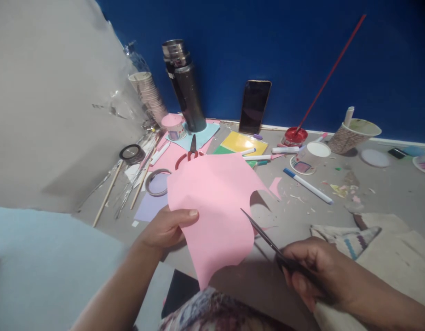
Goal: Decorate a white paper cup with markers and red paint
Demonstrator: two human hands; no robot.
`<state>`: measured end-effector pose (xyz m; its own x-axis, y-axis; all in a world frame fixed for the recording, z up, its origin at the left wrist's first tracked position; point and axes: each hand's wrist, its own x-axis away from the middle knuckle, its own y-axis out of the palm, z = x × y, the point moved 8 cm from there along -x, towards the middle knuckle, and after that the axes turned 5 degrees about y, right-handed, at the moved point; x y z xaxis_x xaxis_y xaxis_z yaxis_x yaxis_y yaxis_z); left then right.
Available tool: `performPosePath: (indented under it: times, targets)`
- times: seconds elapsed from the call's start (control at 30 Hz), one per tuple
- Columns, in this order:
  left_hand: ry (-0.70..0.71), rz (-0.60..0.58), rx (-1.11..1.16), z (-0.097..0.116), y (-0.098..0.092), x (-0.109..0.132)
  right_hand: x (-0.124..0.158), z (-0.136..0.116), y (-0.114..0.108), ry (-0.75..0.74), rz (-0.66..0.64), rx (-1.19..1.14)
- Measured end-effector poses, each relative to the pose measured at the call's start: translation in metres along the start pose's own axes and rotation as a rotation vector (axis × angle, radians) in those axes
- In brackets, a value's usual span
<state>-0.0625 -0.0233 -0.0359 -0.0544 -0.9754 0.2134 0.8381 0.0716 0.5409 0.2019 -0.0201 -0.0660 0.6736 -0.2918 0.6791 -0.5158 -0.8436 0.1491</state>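
A sheet of pink paper (pixel 215 197) with curved cut-outs along its right and lower edges is held up over the table. My left hand (pixel 167 227) grips its left side, thumb on top and the other fingers hidden beneath. Dark-handled scissors (pixel 267 239) are in my right hand (pixel 312 269), fingers wrapped round the handles. Their blades are parted: the upper one lies over the paper's right edge, the lower one shows below it. A small pink offcut (pixel 275 187) rests on the table just beyond the sheet.
Behind the sheet lie red-handled pliers (pixel 192 151), tape rolls (pixel 157 183) and markers (pixel 307 185). A flask (pixel 186 87), a stack of paper cups (pixel 148 96) and a phone (pixel 255 106) stand near the blue wall. At right are a patterned cup (pixel 353 135) and beige cloth (pixel 395 257).
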Motion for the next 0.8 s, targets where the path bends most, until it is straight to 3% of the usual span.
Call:
performPosePath:
  times: [0.1, 0.43, 0.8]
  targets:
    - [-0.041, -0.077, -0.050, -0.0030, 0.0062, -0.0012, 0.0003, 0.0003, -0.0005, 0.004, 0.005, -0.011]
    - [-0.028, -0.066, -0.049, -0.0011, 0.0059, -0.0030, 0.0000, 0.0020, -0.0008, -0.011, -0.009, -0.010]
    - [-0.050, -0.139, 0.010, 0.0007, 0.0094, -0.0043, 0.0002, 0.0030, -0.0021, -0.030, -0.004, 0.003]
